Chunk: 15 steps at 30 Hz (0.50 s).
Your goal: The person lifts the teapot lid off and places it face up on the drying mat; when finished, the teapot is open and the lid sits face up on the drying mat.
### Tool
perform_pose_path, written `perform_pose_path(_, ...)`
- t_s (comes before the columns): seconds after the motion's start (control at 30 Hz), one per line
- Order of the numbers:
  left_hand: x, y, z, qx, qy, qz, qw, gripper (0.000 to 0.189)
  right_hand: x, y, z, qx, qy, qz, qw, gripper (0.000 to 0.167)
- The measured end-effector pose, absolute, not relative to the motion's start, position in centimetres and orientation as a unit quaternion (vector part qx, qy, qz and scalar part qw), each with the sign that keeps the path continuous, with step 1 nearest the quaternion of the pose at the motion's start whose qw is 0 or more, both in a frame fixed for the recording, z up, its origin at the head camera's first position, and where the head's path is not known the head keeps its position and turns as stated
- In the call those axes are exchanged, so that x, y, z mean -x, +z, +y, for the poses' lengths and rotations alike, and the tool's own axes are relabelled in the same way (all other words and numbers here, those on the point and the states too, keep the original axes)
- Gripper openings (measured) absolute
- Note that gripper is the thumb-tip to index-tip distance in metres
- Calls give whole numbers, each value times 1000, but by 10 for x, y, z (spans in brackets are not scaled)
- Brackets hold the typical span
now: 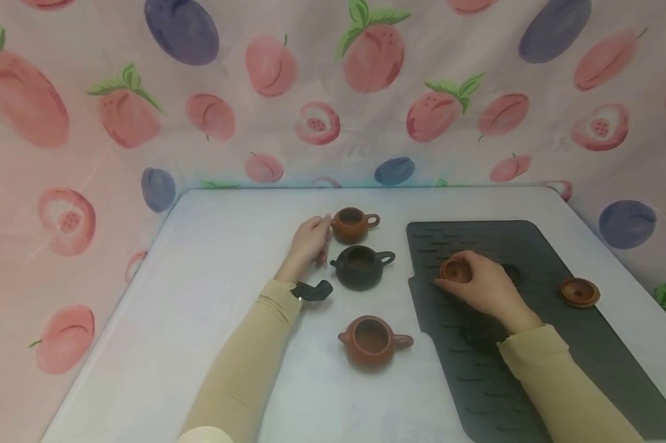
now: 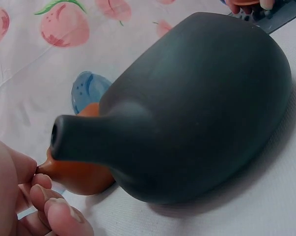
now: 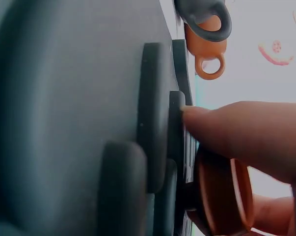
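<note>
My left hand point(image 1: 309, 240) pinches the spout tip of a small orange-brown teapot point(image 1: 350, 226) without its lid; the left wrist view shows thumb and finger at that spout point(image 2: 45, 168). Close to the same hand stands a black lidless teapot point(image 1: 359, 268), which fills much of that view. On the dark ridged mat, my right hand point(image 1: 490, 286) holds a small brown teapot lid point(image 1: 456, 271) between thumb and fingers. In the right wrist view the lid point(image 3: 219, 194) is knob-down, close to the mat's ridges; whether it touches them I cannot tell.
A reddish-brown lidless teapot point(image 1: 370, 344) stands nearer me. Another brown lid point(image 1: 579, 291) lies at the right edge of the dark mat point(image 1: 582, 351). A dark round lid point(image 1: 512, 273) is partly hidden behind my right hand. Fruit-patterned cloth point(image 1: 316, 74) hangs behind the white table point(image 1: 200, 277).
</note>
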<state>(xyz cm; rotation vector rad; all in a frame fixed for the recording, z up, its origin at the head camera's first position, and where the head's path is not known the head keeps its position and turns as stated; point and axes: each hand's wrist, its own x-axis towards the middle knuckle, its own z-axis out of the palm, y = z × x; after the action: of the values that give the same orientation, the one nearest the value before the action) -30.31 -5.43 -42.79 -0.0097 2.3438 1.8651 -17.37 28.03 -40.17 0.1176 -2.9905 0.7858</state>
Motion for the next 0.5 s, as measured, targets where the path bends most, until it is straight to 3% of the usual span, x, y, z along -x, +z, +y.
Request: perform_pose_path(0.5,307,-431,-54,6,616,784,74,45,175,-403,281,-45,243,-969,6,73)
